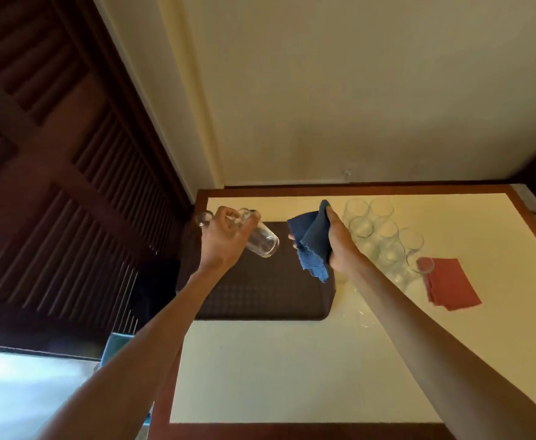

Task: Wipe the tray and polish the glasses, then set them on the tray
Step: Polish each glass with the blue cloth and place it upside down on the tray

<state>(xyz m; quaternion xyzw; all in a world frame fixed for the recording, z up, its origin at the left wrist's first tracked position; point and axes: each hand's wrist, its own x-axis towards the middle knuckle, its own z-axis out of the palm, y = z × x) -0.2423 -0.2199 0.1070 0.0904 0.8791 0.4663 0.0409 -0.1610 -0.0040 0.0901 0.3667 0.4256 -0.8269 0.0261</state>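
Tabletop, tray at its left edge

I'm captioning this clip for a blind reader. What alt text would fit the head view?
A person's left hand holds a clear glass tilted over a dark tray, while the right hand grips a blue cloth. More glasses stand clustered on the table right of the tray, beside a red cloth.

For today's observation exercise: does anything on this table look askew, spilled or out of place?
Nothing looks spilled or broken. Only the red cloth lies askew to the table edge, with one glass at its corner. The tilted glass in the left hand and blue cloth in the right hand are simply mid-polish.
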